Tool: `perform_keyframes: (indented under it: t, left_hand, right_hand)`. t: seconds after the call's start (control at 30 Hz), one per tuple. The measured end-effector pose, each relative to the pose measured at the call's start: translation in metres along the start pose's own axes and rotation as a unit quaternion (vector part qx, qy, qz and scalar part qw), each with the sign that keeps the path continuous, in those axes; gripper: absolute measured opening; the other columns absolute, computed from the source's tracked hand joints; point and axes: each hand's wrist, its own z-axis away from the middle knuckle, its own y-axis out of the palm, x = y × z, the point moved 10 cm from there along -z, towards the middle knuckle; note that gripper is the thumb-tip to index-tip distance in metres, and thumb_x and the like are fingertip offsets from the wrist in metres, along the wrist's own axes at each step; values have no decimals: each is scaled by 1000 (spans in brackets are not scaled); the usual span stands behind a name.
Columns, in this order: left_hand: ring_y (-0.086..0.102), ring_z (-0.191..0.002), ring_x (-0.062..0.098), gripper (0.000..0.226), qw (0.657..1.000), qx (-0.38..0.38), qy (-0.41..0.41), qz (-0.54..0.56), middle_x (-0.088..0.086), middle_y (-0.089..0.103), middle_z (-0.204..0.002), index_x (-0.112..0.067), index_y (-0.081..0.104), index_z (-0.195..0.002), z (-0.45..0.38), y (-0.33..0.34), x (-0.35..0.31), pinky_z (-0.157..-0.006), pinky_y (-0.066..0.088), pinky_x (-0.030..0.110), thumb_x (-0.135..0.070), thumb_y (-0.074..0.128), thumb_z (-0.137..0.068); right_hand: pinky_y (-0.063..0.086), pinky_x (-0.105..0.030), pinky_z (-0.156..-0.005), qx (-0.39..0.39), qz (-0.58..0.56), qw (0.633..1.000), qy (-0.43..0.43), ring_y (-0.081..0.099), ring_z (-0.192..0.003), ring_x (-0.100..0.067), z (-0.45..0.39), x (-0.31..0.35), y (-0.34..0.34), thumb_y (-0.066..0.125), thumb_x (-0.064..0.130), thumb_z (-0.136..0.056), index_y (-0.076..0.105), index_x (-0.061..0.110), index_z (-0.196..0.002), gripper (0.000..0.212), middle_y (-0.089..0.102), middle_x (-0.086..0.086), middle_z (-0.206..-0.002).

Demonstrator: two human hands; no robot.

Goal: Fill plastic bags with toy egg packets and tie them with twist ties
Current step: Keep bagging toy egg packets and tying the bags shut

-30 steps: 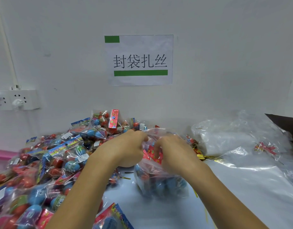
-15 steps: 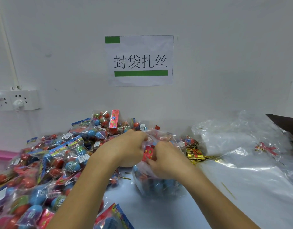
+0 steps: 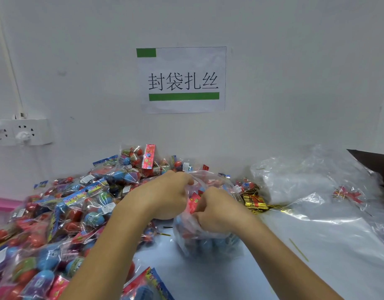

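Centrally, a crinkly clear plastic bag (image 3: 205, 239) bulging with round blue toy eggs sits on the smooth pale desk (image 3: 208, 278). Left hand (image 3: 165, 195) pinches its thin rim; right hand (image 3: 217, 211) grips the gathered neck. Glossy egg packets (image 3: 63, 215) heap left; gold foil twist ties (image 3: 255, 202) lie right.

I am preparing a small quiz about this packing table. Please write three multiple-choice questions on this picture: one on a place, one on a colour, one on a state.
1. Where does the heap of toy egg packets lie?
A. left of the hands
B. right of the hands
C. on the wall

2. What colour is the bar under the words on the paper sign?
A. red
B. green
C. blue

3. What is the right hand doing?
A. resting flat
B. gripping the plastic bag
C. hanging idle

Answers:
1 A: the heap is piled left of both hands.
2 B: the sign has a green bar.
3 B: the right hand has its fingers curled on the bag.
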Motion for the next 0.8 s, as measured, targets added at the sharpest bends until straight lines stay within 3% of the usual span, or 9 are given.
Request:
perform_keyframes:
  t: [0.07, 0.13, 0.2, 0.33, 0.47, 0.57, 0.67, 0.73, 0.8]
  left_hand:
    - [57, -117, 23, 56, 1000, -7, 2, 2, 6, 56, -135, -26, 48, -143, 1, -2, 2, -101, 48, 41, -6, 39, -92]
    - [57, -115, 22, 54, 1000, -10, -1, 2, 5, 55, -135, -28, 46, -144, 0, -3, 6, -100, 49, 42, -9, 39, -94]
    - [57, -117, 23, 53, 1000, -11, -5, 2, 5, 53, -137, -28, 44, -145, -1, -3, 9, -101, 48, 42, -11, 38, -95]
    - [59, -109, 22, 48, 1000, -27, 3, 10, 4, 54, -135, -29, 48, -141, -3, -4, 11, -95, 50, 38, -14, 39, -96]
    - [61, -95, 10, 45, 998, -51, 17, 35, 0, 60, -128, -29, 58, -133, -3, -9, 9, -78, 50, 24, -11, 39, -96]
    - [57, -62, -3, 42, 994, -86, 24, 62, -6, 63, -99, -28, 66, -121, -4, -18, 9, -50, 38, 9, -7, 39, -96]
    - [64, -66, 6, 41, 990, -117, 20, 78, -2, 63, -96, -26, 67, -115, -2, -26, 11, -47, 46, 13, -4, 39, -96]
    - [69, -67, 20, 41, 987, -127, 23, 99, 4, 68, -91, -23, 69, -112, 0, -30, 10, -48, 53, 25, -2, 38, -95]
    - [69, -58, 18, 43, 983, -140, 28, 114, 6, 68, -86, -22, 70, -109, 0, -33, 8, -42, 47, 23, 0, 37, -93]
  right_hand:
    - [44, -28, -60, -25, -15, 1000, -3, 55, -69, -22, -1, -1, -8, 58, 14, -91, 75, 2, -80, 24, 66, -14, -72]
    - [38, -26, -49, -74, -6, 997, -17, 48, -56, -19, 0, 0, -21, 58, 10, -88, 71, 5, -65, 27, 58, -12, -59]
    - [29, -25, -42, -115, 18, 993, -30, 39, -48, -17, 2, 3, -32, 57, 7, -85, 52, 12, -47, 38, 41, -4, -47]
    - [24, -19, -36, -68, 29, 996, -52, 31, -41, -14, 2, 6, -28, 59, 13, -87, 41, 15, -44, 47, 32, 2, -41]
    - [44, -30, -50, -97, 8, 992, -84, 44, -49, -20, 7, 11, -47, 60, 19, -92, 66, 4, -62, 34, 54, -10, -53]
    - [52, -29, -59, -160, -30, 980, -111, 63, -61, -16, 15, 12, -77, 64, 20, -91, 78, 13, -79, 20, 71, -3, -66]
    - [54, -20, -61, -182, -53, 975, -120, 68, -69, -4, 23, 9, -94, 64, 13, -90, 80, 17, -80, 19, 72, 10, -67]
    - [57, -26, -64, -146, -41, 980, -126, 69, -67, -9, 24, 12, -86, 56, 6, -86, 79, 16, -79, 26, 73, 7, -69]
    - [54, -32, -59, -82, 1, 988, -133, 61, -57, -16, 22, 18, -65, 47, 2, -81, 74, 13, -74, 30, 68, -1, -66]
